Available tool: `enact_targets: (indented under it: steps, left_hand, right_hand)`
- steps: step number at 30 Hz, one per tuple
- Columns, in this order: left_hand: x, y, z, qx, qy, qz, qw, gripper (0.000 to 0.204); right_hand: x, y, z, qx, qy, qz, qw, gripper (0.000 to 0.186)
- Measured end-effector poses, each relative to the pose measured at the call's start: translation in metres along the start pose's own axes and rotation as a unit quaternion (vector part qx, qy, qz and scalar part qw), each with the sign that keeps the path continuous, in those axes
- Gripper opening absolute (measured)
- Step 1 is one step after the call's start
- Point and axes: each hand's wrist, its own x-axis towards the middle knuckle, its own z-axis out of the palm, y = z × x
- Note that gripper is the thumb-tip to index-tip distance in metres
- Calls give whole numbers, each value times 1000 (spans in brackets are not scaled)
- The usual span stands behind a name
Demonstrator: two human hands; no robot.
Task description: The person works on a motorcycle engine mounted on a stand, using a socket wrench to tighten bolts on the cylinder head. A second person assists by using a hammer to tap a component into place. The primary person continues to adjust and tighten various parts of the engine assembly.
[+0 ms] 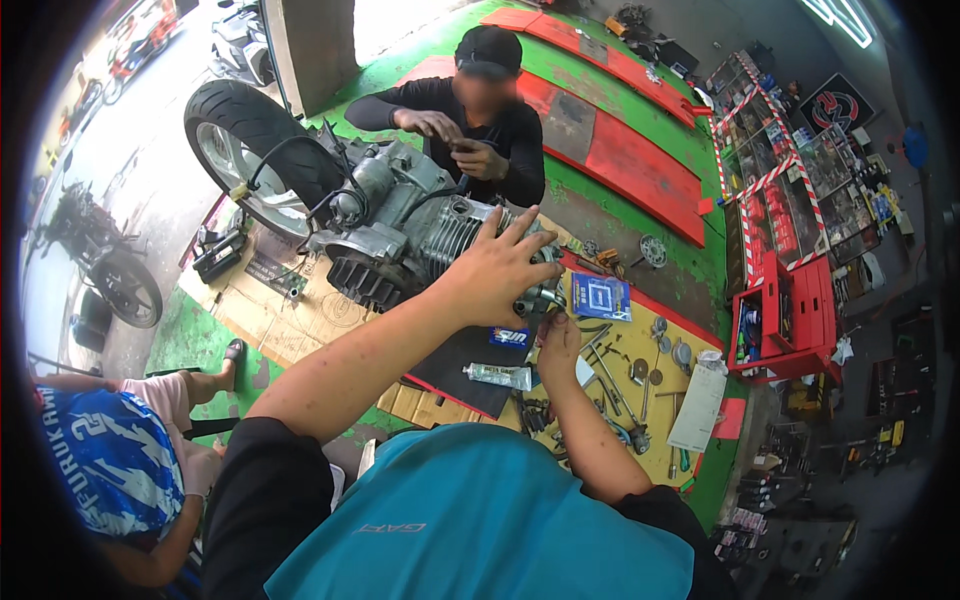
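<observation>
A scooter engine [375,200] with a finned cylinder [452,240] and black cooling fan [368,284] lies in front of me, joined to a rear wheel [245,140]. My left hand [500,265] rests over the cylinder's near right end, fingers spread. Just below it, my right hand [557,345] has its fingers pinched together beside a shiny metal piece [548,298] at the engine's end. Whatever those fingertips hold is hidden. A grey tube [498,376] and a small blue box [509,337] lie on the black mat [465,385] beneath my left forearm.
Across the engine, a person [505,150] in black works with both hands close together. Tools, gears and a blue packet [600,297] cover the yellow board [660,435] to the right. Beyond stands a red tool cabinet [815,315]. Another person [120,455] sits at left.
</observation>
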Motion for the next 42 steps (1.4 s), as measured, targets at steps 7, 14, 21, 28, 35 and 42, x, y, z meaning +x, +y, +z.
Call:
enact_targets:
  steps: [7,14,21,28,35,42]
  left_hand:
    - [1,3,3,34,1,8,999,90]
    - [-1,3,8,37,12,4,999,90]
    - [-1,1,11,40,13,-1,999,93]
    - [-2,5,3,32,7,7,999,98]
    - [0,1,-6,3,1,30,1000,106]
    - [28,-3,-16,-77,32,-64,994,89]
  right_hand:
    - [-3,-7,3,-4,8,23,1000,69]
    - [-16,-36,7,59,6,167,984,67]
    - [-22,-72,12,132,5,320,938,65]
    - [-27,-53,0,134,22,245,960,64]
    - [37,-13,-40,-7,19,56,998,67]
    - [78,20,-48,-57,-45,-52,996,59]
